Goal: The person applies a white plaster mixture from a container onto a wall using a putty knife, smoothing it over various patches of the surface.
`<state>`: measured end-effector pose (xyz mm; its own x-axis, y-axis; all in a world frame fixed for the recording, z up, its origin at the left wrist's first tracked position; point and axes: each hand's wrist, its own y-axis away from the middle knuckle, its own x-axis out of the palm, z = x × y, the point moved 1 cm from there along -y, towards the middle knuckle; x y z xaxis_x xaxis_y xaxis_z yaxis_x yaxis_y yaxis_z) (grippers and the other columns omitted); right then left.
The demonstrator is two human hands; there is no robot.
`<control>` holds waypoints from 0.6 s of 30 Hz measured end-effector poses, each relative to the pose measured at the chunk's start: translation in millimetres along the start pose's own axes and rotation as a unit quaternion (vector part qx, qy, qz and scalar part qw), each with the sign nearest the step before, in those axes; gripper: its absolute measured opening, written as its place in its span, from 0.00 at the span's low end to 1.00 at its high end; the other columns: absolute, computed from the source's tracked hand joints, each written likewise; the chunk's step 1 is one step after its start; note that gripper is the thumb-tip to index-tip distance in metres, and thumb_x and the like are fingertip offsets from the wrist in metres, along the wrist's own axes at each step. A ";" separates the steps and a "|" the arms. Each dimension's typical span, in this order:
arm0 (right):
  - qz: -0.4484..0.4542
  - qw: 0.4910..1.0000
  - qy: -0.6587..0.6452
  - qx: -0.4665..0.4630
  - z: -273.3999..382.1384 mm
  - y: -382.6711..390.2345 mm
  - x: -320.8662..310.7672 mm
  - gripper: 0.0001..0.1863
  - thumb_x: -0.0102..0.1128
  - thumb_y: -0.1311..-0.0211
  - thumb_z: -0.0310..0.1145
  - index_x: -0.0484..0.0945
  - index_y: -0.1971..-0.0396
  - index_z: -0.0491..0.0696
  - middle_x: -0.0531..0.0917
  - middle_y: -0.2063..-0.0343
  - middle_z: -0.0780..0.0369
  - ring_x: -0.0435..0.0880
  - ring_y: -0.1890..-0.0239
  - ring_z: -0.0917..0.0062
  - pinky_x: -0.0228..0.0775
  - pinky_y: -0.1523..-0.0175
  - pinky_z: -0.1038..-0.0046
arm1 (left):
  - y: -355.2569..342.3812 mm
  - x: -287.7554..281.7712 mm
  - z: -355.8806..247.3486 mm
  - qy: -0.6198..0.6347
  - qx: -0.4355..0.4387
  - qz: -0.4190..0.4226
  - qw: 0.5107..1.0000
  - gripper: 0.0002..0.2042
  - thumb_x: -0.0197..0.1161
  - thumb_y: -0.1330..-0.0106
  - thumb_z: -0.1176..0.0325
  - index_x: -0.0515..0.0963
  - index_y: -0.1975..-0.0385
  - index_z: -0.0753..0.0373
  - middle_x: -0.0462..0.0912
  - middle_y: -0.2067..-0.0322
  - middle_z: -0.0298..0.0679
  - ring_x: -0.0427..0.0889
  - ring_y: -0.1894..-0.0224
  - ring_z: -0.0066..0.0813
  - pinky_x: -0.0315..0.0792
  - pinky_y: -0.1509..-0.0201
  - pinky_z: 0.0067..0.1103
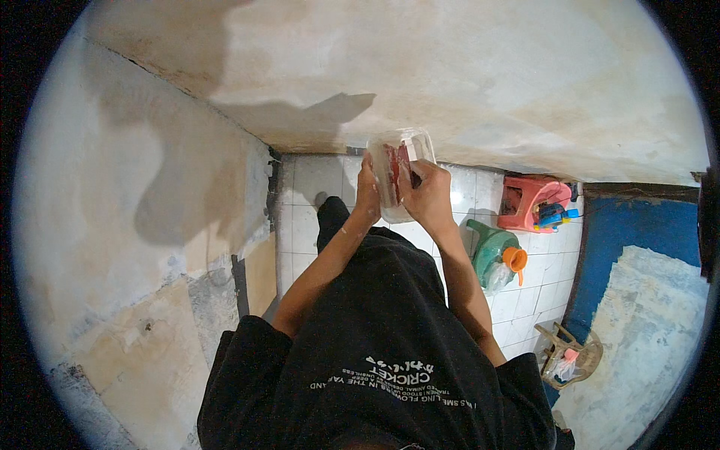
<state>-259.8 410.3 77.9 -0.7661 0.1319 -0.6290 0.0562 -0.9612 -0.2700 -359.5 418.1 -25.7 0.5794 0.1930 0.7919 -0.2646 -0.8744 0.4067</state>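
Note:
A clear plastic tub (pixel 399 213) with whitish smears is held up in front of my body, near the wall. My left hand (pixel 367 192) is closed around its left side. A flat red scraper-like piece (pixel 397 166), streaked with white paste, lies across the tub's opening. My right hand (pixel 429 193) reaches over the tub's right side, its fingers bent and closed at the red piece. Those fingertips are partly hidden, and a dark part shows beneath them.
Patchy plastered walls (pixel 450 67) rise ahead and at left. On the white tiled floor to the right are a pink stool (pixel 525 196) with blue items, a green stool (pixel 486 244) with an orange cup (pixel 514 259), and a beige stool (pixel 589 360). Beyond is a blue surface (pixel 611 232).

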 end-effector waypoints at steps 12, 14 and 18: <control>0.044 0.997 -0.008 0.055 -8.4 5.9 0.2 0.10 0.61 0.45 0.29 0.78 0.79 0.37 0.76 0.83 0.46 0.77 0.82 0.56 0.67 0.74 0.64 | -4.6 -23.5 10.0 -0.037 0.023 0.006 0.999 0.32 0.31 0.28 0.41 0.67 0.42 0.62 0.77 0.50 0.44 0.80 0.50 0.34 0.75 0.44 0.31; 0.053 0.996 -0.008 0.074 -8.2 6.5 -3.8 0.10 0.61 0.45 0.29 0.78 0.79 0.37 0.76 0.83 0.46 0.77 0.82 0.56 0.67 0.74 0.64 | -2.6 -24.3 11.1 -0.024 0.006 0.005 1.000 0.32 0.32 0.28 0.40 0.65 0.41 0.62 0.77 0.49 0.44 0.80 0.50 0.34 0.75 0.45 0.31; 0.015 0.998 0.020 0.066 -4.6 -3.4 -20.7 0.10 0.60 0.45 0.29 0.77 0.80 0.37 0.75 0.84 0.46 0.75 0.83 0.57 0.66 0.74 0.64 | 7.7 -8.6 6.5 0.003 0.021 0.012 1.000 0.33 0.34 0.29 0.38 0.64 0.40 0.61 0.77 0.50 0.44 0.80 0.50 0.35 0.76 0.46 0.32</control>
<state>-241.3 411.9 88.5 -0.7386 0.1106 -0.6650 -0.0088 -0.9880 -0.1545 -361.5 406.8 -32.4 0.5687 0.1744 0.8038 -0.2455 -0.8967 0.3683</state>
